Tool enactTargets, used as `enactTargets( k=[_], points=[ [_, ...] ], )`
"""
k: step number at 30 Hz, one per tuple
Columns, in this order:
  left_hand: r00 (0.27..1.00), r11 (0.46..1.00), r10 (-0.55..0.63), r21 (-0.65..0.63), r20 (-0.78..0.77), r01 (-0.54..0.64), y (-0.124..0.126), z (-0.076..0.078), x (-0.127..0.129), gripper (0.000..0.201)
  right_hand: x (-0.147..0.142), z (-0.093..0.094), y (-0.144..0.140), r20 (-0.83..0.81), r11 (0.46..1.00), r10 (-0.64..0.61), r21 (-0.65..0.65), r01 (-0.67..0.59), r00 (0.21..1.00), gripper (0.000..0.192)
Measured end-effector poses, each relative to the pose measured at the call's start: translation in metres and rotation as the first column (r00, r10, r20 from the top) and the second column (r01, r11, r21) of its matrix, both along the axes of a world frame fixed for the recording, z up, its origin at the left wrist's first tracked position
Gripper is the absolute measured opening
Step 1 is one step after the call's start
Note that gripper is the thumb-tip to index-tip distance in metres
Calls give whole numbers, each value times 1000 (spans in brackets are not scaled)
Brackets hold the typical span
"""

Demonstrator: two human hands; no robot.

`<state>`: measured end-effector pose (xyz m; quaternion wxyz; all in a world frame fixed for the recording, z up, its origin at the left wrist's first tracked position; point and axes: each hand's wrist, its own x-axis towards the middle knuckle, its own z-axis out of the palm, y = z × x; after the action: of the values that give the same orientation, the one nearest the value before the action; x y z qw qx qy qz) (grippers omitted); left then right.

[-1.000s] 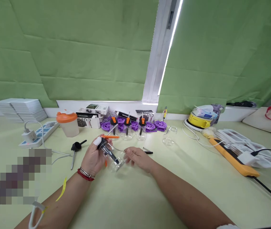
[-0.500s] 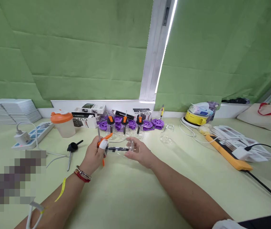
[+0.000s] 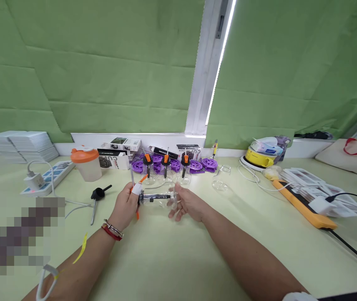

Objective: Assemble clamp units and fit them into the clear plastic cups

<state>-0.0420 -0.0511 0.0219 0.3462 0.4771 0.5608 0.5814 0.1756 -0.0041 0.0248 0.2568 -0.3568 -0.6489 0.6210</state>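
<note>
My left hand (image 3: 127, 205) is closed around the black-and-orange cap end of a clear bottle (image 3: 157, 200), which lies sideways above the table. A dark tube runs inside the bottle, and a white wrap covers my left thumb. At the bottle's other end, my right hand (image 3: 187, 203) cups the base, thumb on top and its loosely spread fingers below. Several similar clear bottles with black-and-orange tops (image 3: 165, 165) stand upright behind. To their right is a clear vessel without a cap (image 3: 220, 179). A black scoop-like part (image 3: 98, 193) with a rod lies left of my hands.
Purple wheel-like parts (image 3: 209, 164) and small boxes (image 3: 115, 160) line the wall. On the left are an orange-lidded cup (image 3: 86, 165), a power strip (image 3: 55, 175) and stacked white sheets (image 3: 21, 144). An orange power strip (image 3: 306, 209) and yellow pot (image 3: 256, 159) sit right.
My right hand's fingers have shifted lower and spread around the bottle's base. My left hand keeps its hold on the cap end. The view has moved slightly.
</note>
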Motion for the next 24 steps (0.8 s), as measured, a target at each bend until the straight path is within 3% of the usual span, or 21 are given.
enactTargets(
  k=[1, 3, 5, 6, 9, 11, 13, 15, 16, 17, 19, 21, 22, 24],
  points=[
    [1000, 1000, 2, 4, -9, -2, 0, 0, -1, 31, 2, 3, 0, -1, 999, 42, -2, -42, 999, 71],
    [1000, 1000, 8, -13, 9, -8, 1, 0, -1, 31, 7, 9, -1, -14, 975, 80, 209, -76, 997, 68],
    [999, 999, 18, -43, 47, -16, 2, 0, 0, 31, 9, 13, -1, -45, 918, 57, 396, -34, 997, 73],
    [998, 999, 22, -51, 54, -19, 3, -1, 0, 31, 9, 12, -1, -60, 920, 28, 391, -2, 998, 71],
    [1000, 1000, -9, -16, -11, 9, 5, -5, 0, 28, 6, 4, 2, -22, 995, -29, 92, 31, 999, 60],
    [995, 999, -34, 36, -93, 37, 6, -10, -2, 25, 4, -1, 4, 34, 1000, 5, -11, -5, 999, 63],
    [988, 997, -31, 69, -152, 42, 8, -14, -4, 24, 5, -4, 6, 35, 990, 26, 138, -31, 999, 68],
    [990, 997, -13, 74, -142, 23, 10, -17, -6, 24, 6, -4, 7, -18, 943, 6, 332, 1, 1000, 76],
    [992, 997, -7, 72, -125, 16, 11, -18, -6, 23, 6, -4, 8, -51, 931, -11, 363, 29, 999, 77],
    [994, 997, -3, 76, -112, 11, 11, -19, -5, 23, 6, -4, 8, -77, 942, -36, 331, 60, 996, 75],
    [993, 995, -10, 93, -118, 21, 10, -20, -3, 22, 4, -5, 9, -74, 989, -70, 129, 79, 995, 68],
    [989, 994, -32, 100, -146, 47, 9, -19, -1, 23, 4, -5, 8, -4, 998, -34, -46, 34, 999, 69],
    [988, 994, -40, 99, -149, 56, 9, -19, 0, 23, 4, -5, 8, 29, 999, -3, -47, 4, 1000, 70],
    [989, 993, -48, 97, -143, 62, 9, -18, 0, 24, 6, -1, 5, 55, 986, 24, 162, -32, 998, 71]
  ],
)
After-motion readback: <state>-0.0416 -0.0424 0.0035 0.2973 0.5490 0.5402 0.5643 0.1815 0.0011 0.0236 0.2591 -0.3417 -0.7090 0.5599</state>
